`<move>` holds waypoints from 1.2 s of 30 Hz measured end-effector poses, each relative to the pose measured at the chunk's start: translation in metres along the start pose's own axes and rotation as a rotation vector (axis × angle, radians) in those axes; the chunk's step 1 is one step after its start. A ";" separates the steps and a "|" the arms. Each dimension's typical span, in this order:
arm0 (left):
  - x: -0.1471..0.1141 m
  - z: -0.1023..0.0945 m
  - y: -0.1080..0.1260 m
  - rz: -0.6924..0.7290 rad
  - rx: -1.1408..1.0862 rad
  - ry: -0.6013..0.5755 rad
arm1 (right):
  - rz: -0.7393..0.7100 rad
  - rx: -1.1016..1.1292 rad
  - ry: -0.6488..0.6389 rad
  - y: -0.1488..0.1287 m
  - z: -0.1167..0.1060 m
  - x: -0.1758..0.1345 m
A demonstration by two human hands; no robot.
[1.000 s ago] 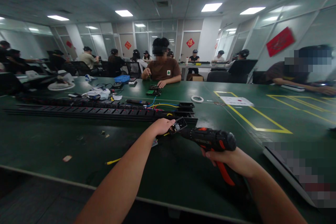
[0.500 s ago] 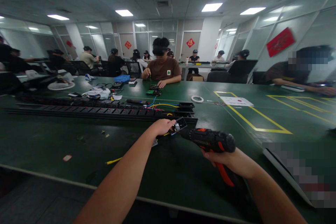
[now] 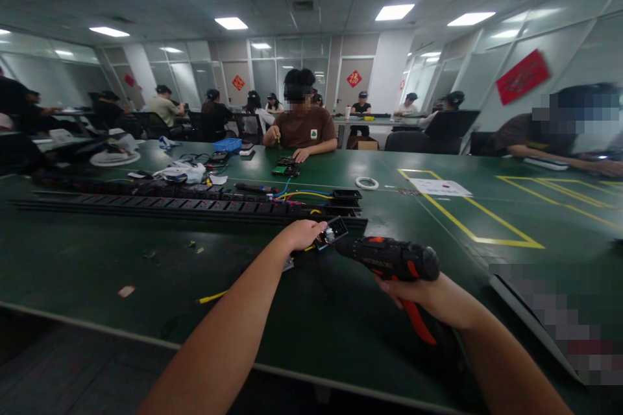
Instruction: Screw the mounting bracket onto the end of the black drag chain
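Note:
My left hand (image 3: 304,235) is closed on a small black rectangular housing (image 3: 341,228) with pale and coppery parts inside, tilted up off the table. In my right hand (image 3: 418,292) is a black and orange power drill (image 3: 389,258), its handle wrapped by my fingers. The drill's nose points left and meets or nearly meets the housing; the exact contact cannot be made out. A yellow wire (image 3: 213,297) comes out below my left forearm. Just beyond my left hand lie long black power strips (image 3: 195,207) with several sockets.
Across the green table (image 3: 370,331) a co-worker (image 3: 304,123) handles a green circuit board (image 3: 282,168). A tape roll (image 3: 366,183), a paper sheet (image 3: 440,187) and a blue basket (image 3: 228,144) lie farther off. At right is a flat grey-edged object (image 3: 530,324), partly blurred out.
My hands, the housing and the drill keep almost the same place. The whole view has shifted very slightly. The co-worker's raised hand has moved a little.

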State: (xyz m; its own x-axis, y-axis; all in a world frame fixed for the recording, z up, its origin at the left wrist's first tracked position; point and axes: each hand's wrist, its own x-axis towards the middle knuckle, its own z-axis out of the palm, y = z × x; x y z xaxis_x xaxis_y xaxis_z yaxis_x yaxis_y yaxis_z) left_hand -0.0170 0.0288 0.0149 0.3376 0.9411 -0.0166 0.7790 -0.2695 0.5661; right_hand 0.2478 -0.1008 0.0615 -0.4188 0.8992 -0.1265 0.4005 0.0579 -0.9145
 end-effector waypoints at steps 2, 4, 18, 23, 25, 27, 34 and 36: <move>0.000 0.000 0.000 0.001 0.002 -0.002 | -0.001 -0.003 -0.006 0.000 0.000 0.000; -0.001 0.000 0.000 0.003 0.003 -0.001 | -0.001 -0.009 -0.014 -0.001 0.000 0.000; 0.001 0.000 -0.001 0.011 0.028 -0.004 | -0.022 -0.022 -0.036 -0.003 -0.001 0.000; 0.000 -0.001 0.000 0.014 0.060 0.009 | -0.026 -0.005 -0.035 -0.004 0.000 -0.001; 0.000 -0.001 0.000 0.015 0.050 0.005 | -0.025 -0.006 -0.029 -0.004 0.001 -0.001; 0.000 -0.001 -0.001 0.008 0.035 0.002 | -0.023 -0.010 -0.021 -0.004 0.001 -0.001; 0.006 0.002 -0.005 -0.013 0.002 -0.008 | -0.047 0.016 -0.016 -0.004 0.001 -0.001; 0.006 0.002 -0.005 -0.001 -0.009 -0.021 | -0.040 0.012 -0.021 -0.004 0.001 -0.001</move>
State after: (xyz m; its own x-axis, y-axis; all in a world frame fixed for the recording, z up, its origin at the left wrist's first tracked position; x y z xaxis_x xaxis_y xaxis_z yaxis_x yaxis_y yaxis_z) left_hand -0.0181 0.0356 0.0101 0.3477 0.9370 -0.0342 0.7745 -0.2665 0.5737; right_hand 0.2457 -0.1020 0.0653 -0.4513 0.8870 -0.0977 0.3731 0.0881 -0.9236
